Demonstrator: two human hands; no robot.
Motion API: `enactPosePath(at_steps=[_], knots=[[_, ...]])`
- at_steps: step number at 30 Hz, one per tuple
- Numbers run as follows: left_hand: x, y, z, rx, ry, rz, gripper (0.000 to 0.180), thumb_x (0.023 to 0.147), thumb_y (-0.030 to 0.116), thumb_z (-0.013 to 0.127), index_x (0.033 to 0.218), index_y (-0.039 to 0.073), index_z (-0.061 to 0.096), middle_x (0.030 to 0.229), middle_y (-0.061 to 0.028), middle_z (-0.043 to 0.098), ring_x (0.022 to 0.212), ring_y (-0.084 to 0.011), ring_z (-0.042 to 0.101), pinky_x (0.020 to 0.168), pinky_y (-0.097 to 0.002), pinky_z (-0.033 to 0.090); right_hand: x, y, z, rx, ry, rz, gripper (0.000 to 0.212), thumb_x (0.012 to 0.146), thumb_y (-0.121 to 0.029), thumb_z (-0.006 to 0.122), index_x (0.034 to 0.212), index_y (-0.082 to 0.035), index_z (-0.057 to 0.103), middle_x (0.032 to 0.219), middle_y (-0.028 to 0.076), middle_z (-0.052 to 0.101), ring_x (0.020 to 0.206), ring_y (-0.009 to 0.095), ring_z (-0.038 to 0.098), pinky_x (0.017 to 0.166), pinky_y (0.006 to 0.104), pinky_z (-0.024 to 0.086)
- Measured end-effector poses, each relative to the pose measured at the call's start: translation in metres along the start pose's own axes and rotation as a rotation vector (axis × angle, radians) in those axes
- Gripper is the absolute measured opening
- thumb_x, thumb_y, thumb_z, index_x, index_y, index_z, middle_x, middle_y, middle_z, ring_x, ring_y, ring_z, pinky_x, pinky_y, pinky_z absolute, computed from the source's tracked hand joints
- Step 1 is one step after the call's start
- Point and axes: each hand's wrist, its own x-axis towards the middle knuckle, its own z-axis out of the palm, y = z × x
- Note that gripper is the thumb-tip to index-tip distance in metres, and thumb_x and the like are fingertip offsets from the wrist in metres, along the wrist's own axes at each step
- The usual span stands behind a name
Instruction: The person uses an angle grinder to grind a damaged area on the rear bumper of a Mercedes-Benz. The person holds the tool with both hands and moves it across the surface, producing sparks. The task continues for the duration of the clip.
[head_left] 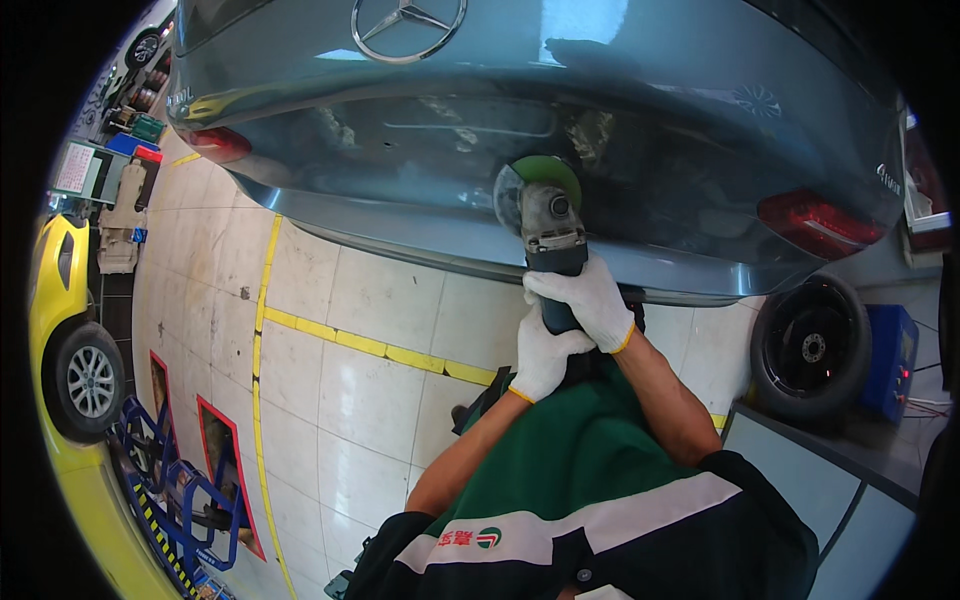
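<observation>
An angle grinder [557, 235] with a round green and grey disc [548, 170] is in both my hands, which wear white knit gloves. My right hand [597, 303] wraps round the body just behind the grey metal head. Lower down, my left hand [545, 357] grips the rear end of the grinder, close to my body. The disc lies at the lower part of a blue-grey car's rear panel [470, 140]; whether it touches the paint I cannot tell. Pale scuffed patches [588, 135] mark the panel around it. The lower part of the grinder is hidden by my gloves.
Red tail lights [820, 225] flank the panel, above the bumper edge [400, 255]. To the right stand a loose wheel [811, 345], a blue box [890, 360] and a grey cabinet [790, 470]. A yellow car [65, 300] and blue lift frame [200, 500] are at left.
</observation>
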Motion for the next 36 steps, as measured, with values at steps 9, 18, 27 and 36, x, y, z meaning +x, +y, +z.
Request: enactPosePath(at_steps=[9,18,27,36], knots=[[-0.002,0.011,-0.001,0.081,-0.001,-0.008,0.053,0.066,0.019,0.085,0.111,-0.003,0.066,0.095,-0.0106,0.075,0.090,-0.0213,0.072,0.084,-0.0364,0.058,0.002,0.002,0.000,0.007,0.007,0.026,0.020,0.086,-0.013,0.081,0.098,-0.002,0.070,0.086,0.005,0.071,0.075,0.014,0.068,0.071,0.0308,0.056],[-0.003,0.006,0.002,-0.019,0.013,-0.018,0.051,0.067,0.017,0.085,0.110,-0.004,0.066,0.090,-0.0096,0.074,0.086,-0.0201,0.072,0.081,-0.0349,0.059,0.002,0.004,0.000,-0.002,0.021,0.005,0.022,0.086,-0.013,0.082,0.098,-0.001,0.070,0.086,0.005,0.071,0.076,0.014,0.067,0.071,0.0311,0.055],[-0.001,0.007,0.001,0.013,-0.012,-0.004,0.049,0.068,0.016,0.084,0.109,-0.004,0.066,0.092,-0.0092,0.074,0.087,-0.0196,0.072,0.081,-0.0345,0.059,0.001,-0.001,-0.001,0.009,-0.004,0.001,0.019,0.085,-0.012,0.081,0.097,-0.001,0.070,0.085,0.005,0.071,0.076,0.014,0.067,0.072,0.0311,0.055],[-0.002,0.007,0.002,-0.002,0.007,0.012,0.050,0.067,0.016,0.084,0.109,-0.003,0.066,0.094,-0.0092,0.074,0.089,-0.0206,0.072,0.083,-0.0354,0.059,0.001,0.002,-0.001,0.012,0.006,0.026,0.018,0.086,-0.013,0.081,0.096,-0.002,0.070,0.084,0.005,0.071,0.075,0.014,0.067,0.071,0.0307,0.055]])
